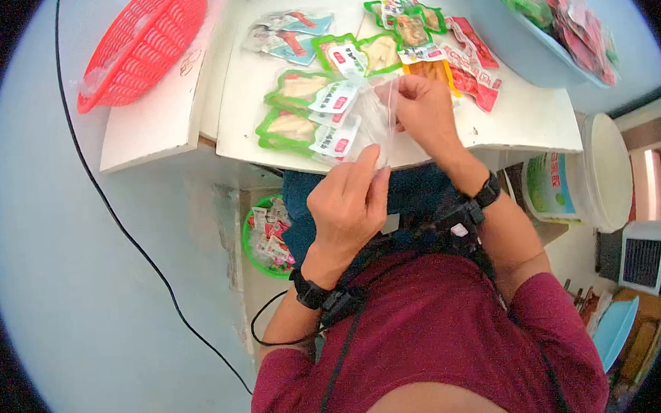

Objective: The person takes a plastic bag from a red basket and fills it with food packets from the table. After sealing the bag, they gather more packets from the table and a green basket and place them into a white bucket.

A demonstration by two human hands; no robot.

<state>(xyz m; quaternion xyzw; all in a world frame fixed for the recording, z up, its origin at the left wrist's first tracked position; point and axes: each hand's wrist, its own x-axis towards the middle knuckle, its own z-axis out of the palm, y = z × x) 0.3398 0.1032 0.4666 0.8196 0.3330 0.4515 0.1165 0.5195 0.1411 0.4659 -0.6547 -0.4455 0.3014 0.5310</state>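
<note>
A clear plastic bag [377,120] is pinched between my two hands at its near right edge. My left hand [348,204] grips the lower corner with thumb and forefinger, just off the table's front edge. Farther up, my right hand [425,115] has closed fingers on the upper corner. Green-edged food packets with white labels [295,125] lie left of my hands, overlapped by the clear film. Beyond them is another green-edged packet [378,52]. A yellow-edged packet [430,70] lies just past my right hand, beside red-and-white packets [478,76].
The white table [526,122] also bears blue-and-clear packets [290,35] and small green packets [412,29]. A red basket [147,47] stands left; a blue basin [513,40] of packets stands right. Below are a green basket [251,249] and a white bucket [608,170]. A black cable [132,237] hangs left.
</note>
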